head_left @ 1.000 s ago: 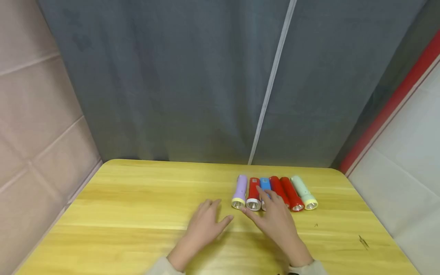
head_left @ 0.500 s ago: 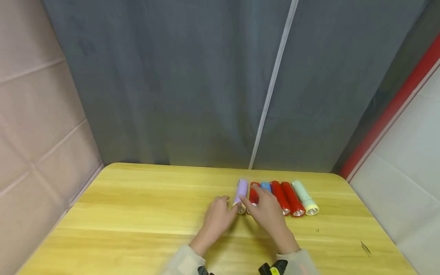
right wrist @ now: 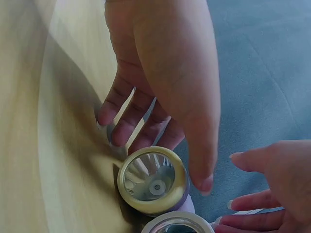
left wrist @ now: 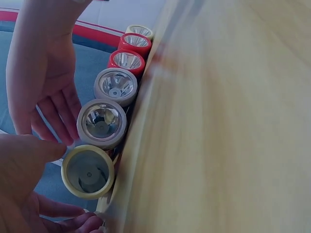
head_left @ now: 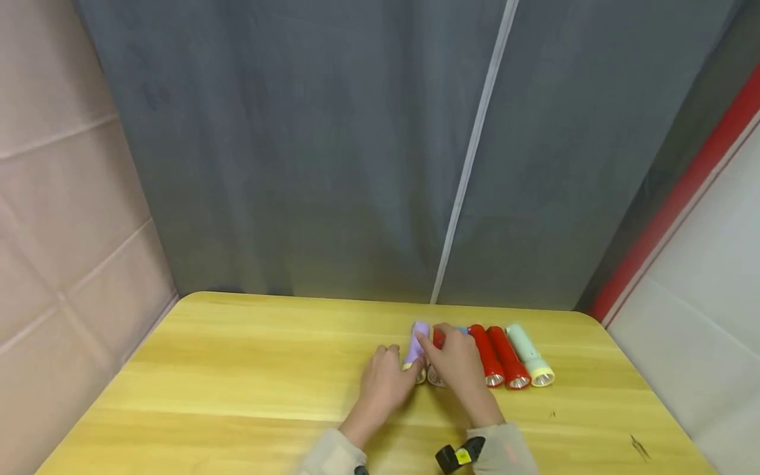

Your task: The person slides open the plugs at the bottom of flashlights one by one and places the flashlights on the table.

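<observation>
In the head view a row of flashlights lies on the table, with a purple flashlight (head_left: 420, 331) with a yellow rim at its left end. My left hand (head_left: 384, 382) is around its lens end, thumb on one side and curled fingers on the other, as the right wrist view also shows. Over the red flashlight (head_left: 438, 338) beside it is my right hand (head_left: 456, 363), its fingers loosely extended and its thumb tip by the purple body. That hand mostly hides a blue flashlight (head_left: 463, 330). The left wrist view shows the yellow-rimmed lens (left wrist: 88, 172) between both hands.
Farther right in the row lie two more red flashlights (head_left: 485, 356) and a pale green flashlight (head_left: 528, 353). The wooden table (head_left: 237, 369) ends at a grey curtain (head_left: 297, 165) behind the row. Light panels stand at both sides.
Both hands have come in toward the purple flashlight. The left hand moved right and forward to its lens end; the right hand shifted slightly left. The flashlights keep their order in the row.
</observation>
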A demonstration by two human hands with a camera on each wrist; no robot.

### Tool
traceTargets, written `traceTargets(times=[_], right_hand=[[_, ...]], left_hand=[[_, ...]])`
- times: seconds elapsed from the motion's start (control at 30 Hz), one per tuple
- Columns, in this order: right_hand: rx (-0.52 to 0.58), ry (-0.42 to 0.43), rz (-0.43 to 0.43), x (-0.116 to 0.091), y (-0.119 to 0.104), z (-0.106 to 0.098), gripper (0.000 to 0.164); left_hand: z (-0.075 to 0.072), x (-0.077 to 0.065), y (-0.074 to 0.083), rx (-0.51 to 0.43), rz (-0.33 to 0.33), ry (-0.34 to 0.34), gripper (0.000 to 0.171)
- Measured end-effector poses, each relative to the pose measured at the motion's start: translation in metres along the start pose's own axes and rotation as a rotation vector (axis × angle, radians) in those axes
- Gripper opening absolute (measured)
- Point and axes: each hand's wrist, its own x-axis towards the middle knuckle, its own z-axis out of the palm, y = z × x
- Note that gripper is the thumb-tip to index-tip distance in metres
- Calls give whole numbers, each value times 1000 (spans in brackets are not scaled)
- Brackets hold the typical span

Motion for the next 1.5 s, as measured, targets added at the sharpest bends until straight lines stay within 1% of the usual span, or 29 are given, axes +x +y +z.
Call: traceTargets(times=[0.07, 0.2, 0.3, 0.4, 0.53, 0.7, 0.83, 0.97, 1.1, 1.2, 1.3, 1.5], right_hand=[[8, 4, 8, 2, 0, 2, 47], [13, 21, -17, 5, -1, 3, 40], [4, 18, -21, 7, -3, 4, 39], [-5, 13, -13, 7, -5, 4, 40], [-7, 16, 17, 6, -8, 6, 39], [7, 25, 51, 6, -13, 13, 35], [3, 17, 65, 7, -17, 16, 35], [-10, 0, 79, 6, -19, 18, 36], [-15, -12, 82, 6, -19, 20, 38], [-20, -7, 85, 7, -19, 19, 37], [-17, -7, 95, 8, -19, 19, 37], [-10, 8, 85, 8, -18, 20, 36]], left_hand=[[2, 0, 1, 12, 4, 6, 62], [4, -1, 4, 24, 18, 25, 59], [4, -4, 7, 43, 26, 40, 55], [4, -6, 10, 50, 28, 39, 51], [2, -8, 11, 34, 29, 21, 45], [-1, -8, 12, -13, 33, 11, 29], [-5, -7, 10, -44, 39, 9, 23], [-7, -6, 8, -85, 29, -14, 22], [-9, -4, 5, -173, 3, -44, 19], [-9, -3, 3, -234, -9, -58, 23], [-9, -1, 2, -259, -11, -66, 27], [-12, 1, 1, -326, -12, -86, 27]])
